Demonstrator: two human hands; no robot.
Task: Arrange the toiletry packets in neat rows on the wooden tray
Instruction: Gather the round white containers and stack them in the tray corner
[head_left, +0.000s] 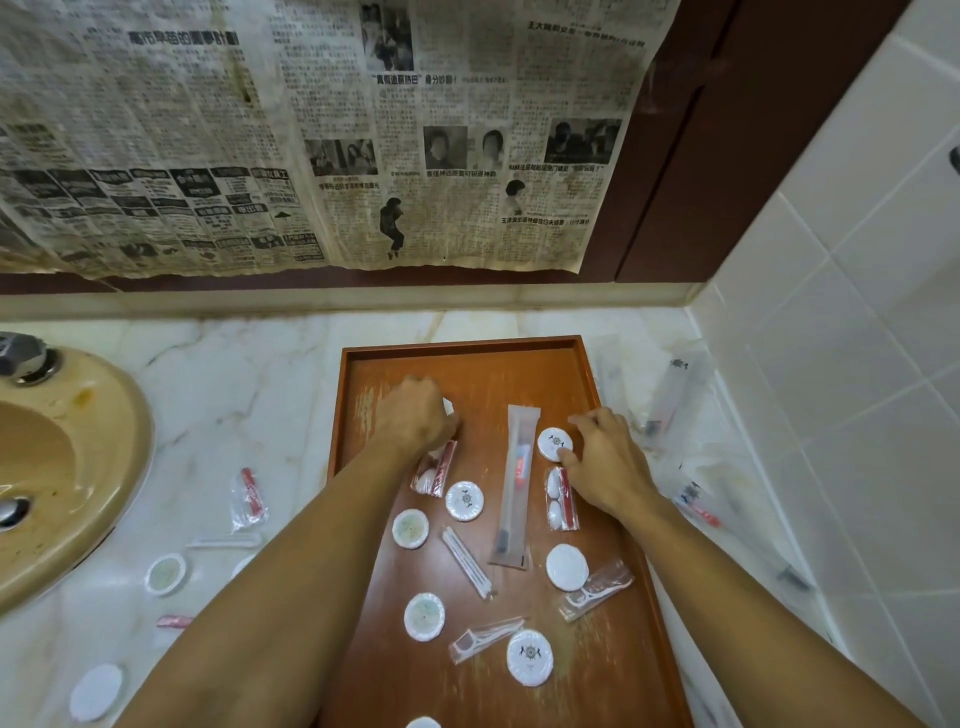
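A wooden tray (470, 374) lies on the marble counter with several toiletry packets scattered on it. My left hand (413, 413) is curled over a small white packet (448, 406) near the tray's upper left. My right hand (605, 460) pinches a round white soap packet (553, 442) between thumb and fingers. A long toothbrush packet (517, 486) lies between my hands. Red-and-white packets (436, 474) (562, 499) sit just below each hand. Round soaps (464, 500) (529, 657), a cotton-bud packet (467, 562) and floss packets (597, 590) lie lower down.
A beige sink (67, 467) with a metal tap is at the left. Loose packets (249, 499) and round soaps (165, 573) lie on the counter left of the tray. Clear toothbrush packets (675, 395) lie to its right, by the tiled wall. Newspaper (311, 130) covers the back wall.
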